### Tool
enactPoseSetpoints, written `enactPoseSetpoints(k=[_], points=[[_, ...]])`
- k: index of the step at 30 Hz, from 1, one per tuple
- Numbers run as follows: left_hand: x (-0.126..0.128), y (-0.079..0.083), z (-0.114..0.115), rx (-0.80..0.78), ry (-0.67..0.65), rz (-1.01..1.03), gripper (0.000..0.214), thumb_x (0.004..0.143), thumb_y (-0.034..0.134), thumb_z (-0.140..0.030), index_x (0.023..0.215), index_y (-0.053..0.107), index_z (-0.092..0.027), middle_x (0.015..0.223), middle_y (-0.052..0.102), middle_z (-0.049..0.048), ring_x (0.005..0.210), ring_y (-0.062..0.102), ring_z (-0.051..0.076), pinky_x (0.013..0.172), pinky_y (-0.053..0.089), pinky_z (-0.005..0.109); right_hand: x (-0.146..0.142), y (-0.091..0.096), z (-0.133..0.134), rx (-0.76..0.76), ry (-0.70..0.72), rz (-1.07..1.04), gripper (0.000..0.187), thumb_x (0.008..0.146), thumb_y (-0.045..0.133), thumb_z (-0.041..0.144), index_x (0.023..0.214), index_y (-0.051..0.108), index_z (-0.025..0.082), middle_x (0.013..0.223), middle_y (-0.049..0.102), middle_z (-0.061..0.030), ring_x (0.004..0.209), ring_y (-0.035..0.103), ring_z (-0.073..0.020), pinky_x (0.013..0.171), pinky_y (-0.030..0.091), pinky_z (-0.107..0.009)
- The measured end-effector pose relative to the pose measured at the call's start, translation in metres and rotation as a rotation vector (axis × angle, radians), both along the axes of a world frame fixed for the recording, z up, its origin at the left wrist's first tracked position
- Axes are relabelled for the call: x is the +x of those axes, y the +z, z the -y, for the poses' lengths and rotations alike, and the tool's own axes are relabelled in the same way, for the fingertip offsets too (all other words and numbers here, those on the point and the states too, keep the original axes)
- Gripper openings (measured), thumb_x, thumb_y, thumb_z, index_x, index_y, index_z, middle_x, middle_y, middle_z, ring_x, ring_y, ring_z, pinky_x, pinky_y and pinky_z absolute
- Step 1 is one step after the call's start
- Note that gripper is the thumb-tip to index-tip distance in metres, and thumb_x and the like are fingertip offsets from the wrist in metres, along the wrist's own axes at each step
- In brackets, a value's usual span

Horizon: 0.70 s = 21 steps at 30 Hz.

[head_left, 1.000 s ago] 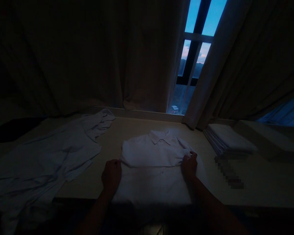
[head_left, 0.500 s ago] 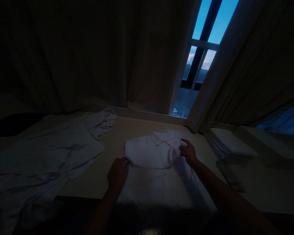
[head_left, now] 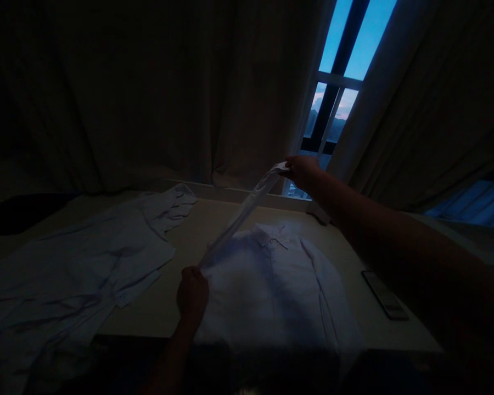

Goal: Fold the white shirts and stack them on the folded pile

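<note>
A white button-up shirt (head_left: 251, 296) lies front up on the table, its collar away from me and its lower part at the near edge. One of its sleeves (head_left: 247, 208) is drawn taut, slanting up to the right above the collar. My right hand (head_left: 302, 171) is raised and closed on the upper end of this sleeve. At the left side of the shirt, my left hand (head_left: 192, 291) is closed on the fabric at the sleeve's lower end. The light is dim, so the exact finger grips are hard to see.
Another white garment (head_left: 86, 258) is spread out on the left of the table (head_left: 144, 315). A dark phone-like slab (head_left: 385, 296) lies to the right. Behind the table hang long curtains (head_left: 148, 99), with a window (head_left: 333, 82) showing between them.
The fabric that lay across the shirt's chest is lifted off it. My right hand has moved up and away with the sleeve end, while my left hand stays at the shirt's left side.
</note>
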<state>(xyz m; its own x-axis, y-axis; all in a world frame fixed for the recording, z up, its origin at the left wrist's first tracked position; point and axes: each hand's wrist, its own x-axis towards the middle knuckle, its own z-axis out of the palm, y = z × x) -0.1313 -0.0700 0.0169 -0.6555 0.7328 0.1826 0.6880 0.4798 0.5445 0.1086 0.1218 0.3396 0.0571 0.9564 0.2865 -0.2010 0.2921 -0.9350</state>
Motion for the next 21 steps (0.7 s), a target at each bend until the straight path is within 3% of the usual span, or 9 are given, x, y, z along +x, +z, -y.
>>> enactPoseSetpoints(k=[3,6,9,15,18,21], points=[[0.002,0.001,0.001,0.007,-0.005,0.000,0.035,0.093,0.030,-0.038,0.116,0.048,-0.017,0.096,0.067,0.0127,0.081,0.064,0.024,0.063,0.042,0.032,-0.003,0.006,0.010,-0.158,-0.027,0.012,0.015,0.080,0.051,0.003,0.094,0.055,0.008,0.085,0.053,-0.0025,0.081,0.062,-0.0168,0.065,0.059,-0.039],[-0.001,0.003,0.005,0.010,-0.045,-0.022,0.029,0.088,0.042,-0.041,0.106,0.052,-0.021,0.103,0.064,0.0101,0.089,0.062,0.024,0.066,0.042,0.032,0.018,-0.016,0.024,-0.178,-0.047,0.068,0.014,0.079,0.054,0.008,0.093,0.059,0.010,0.079,0.054,-0.0007,0.074,0.061,-0.0139,0.065,0.058,-0.035],[-0.012,0.005,0.008,-0.048,-0.056,-0.082,0.024,0.083,0.048,-0.038,0.098,0.054,-0.022,0.104,0.062,0.0107,0.093,0.060,0.026,0.065,0.042,0.033,0.062,-0.076,0.041,-0.225,-0.152,0.280,0.012,0.076,0.060,0.016,0.088,0.061,0.014,0.076,0.057,-0.0002,0.068,0.059,-0.0122,0.061,0.057,-0.028],[-0.027,0.002,0.009,-0.167,-0.032,-0.113,0.026,0.078,0.048,-0.029,0.101,0.056,-0.020,0.100,0.065,0.0132,0.090,0.061,0.030,0.062,0.042,0.035,0.140,-0.234,0.096,-0.420,-0.176,0.660,0.008,0.068,0.055,0.017,0.067,0.062,0.012,0.054,0.057,-0.0026,0.048,0.055,-0.0159,0.047,0.045,-0.027],[-0.027,-0.003,0.007,-0.192,-0.020,-0.109,0.027,0.079,0.046,-0.027,0.102,0.056,-0.019,0.098,0.066,0.0145,0.087,0.062,0.030,0.063,0.042,0.036,0.154,-0.280,0.119,-0.428,-0.197,0.820,0.011,0.066,0.053,0.014,0.067,0.064,0.014,0.058,0.060,-0.0038,0.056,0.059,-0.0186,0.055,0.046,-0.028],[-0.026,-0.005,0.000,-0.216,-0.027,-0.142,0.029,0.079,0.045,-0.026,0.104,0.057,-0.018,0.096,0.066,0.0162,0.085,0.063,0.030,0.065,0.042,0.037,0.158,-0.300,0.133,-0.348,-0.241,0.968,0.019,0.070,0.051,0.013,0.079,0.066,0.017,0.080,0.068,-0.0045,0.080,0.062,-0.0193,0.075,0.045,-0.028]])
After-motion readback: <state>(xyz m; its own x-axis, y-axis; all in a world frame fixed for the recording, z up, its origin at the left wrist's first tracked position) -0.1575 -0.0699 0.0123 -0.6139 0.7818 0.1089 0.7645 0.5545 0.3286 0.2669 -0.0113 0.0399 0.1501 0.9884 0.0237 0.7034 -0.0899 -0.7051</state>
